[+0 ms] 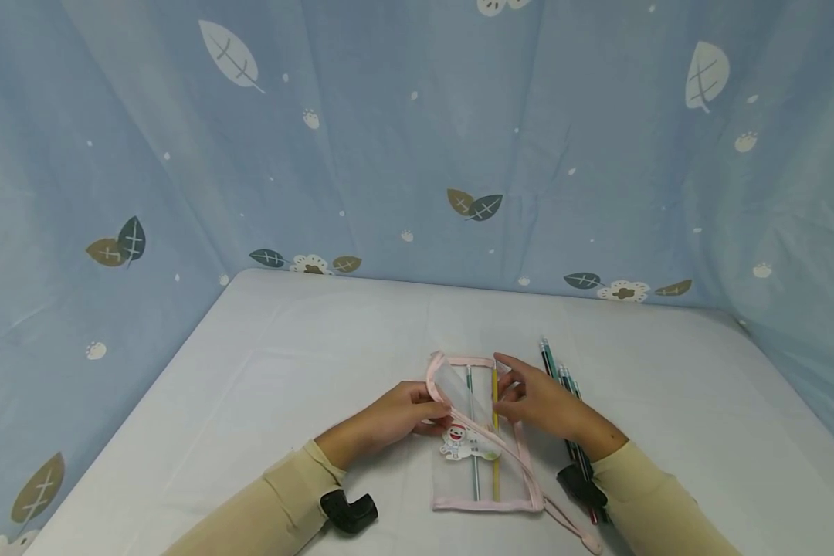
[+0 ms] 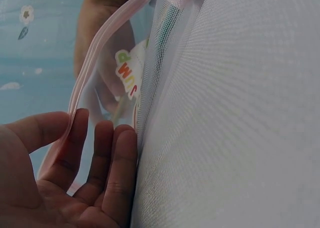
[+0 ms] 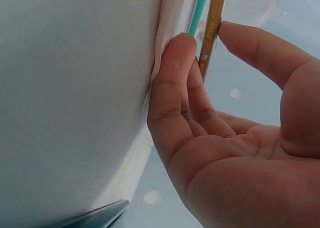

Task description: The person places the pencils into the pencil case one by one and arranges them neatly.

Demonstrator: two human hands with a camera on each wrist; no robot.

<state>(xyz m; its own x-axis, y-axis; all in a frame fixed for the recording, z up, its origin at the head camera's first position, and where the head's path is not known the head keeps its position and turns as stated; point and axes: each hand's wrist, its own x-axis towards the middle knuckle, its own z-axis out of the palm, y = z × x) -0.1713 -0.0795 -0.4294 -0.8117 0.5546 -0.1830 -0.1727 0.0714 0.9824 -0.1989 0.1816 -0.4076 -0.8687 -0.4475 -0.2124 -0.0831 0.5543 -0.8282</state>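
A see-through mesh pencil case [image 1: 485, 506] with pink trim and a cartoon sticker [image 1: 456, 442] lies on the table, its zipped side open. My left hand [image 1: 406, 408] pinches the pink zipper edge [image 2: 85, 73] between thumb and index finger, lifting that flap. A yellow pencil [image 1: 496, 479] runs down into the case. Its upper part is between the thumb and fingers of my right hand [image 1: 542, 398], as the right wrist view shows. Beside it inside the case lies a teal pencil [image 1: 476, 475]. In the right wrist view the right fingers are against the pink trim [image 3: 167, 23].
To the right of the case, several dark and teal pencils [image 1: 548, 359] lie bunched, partly hidden under the right forearm. A pink wrist strap [image 1: 571, 525] trails from the case. The white table [image 1: 306, 332] meets a blue leaf-print curtain [image 1: 389, 154].
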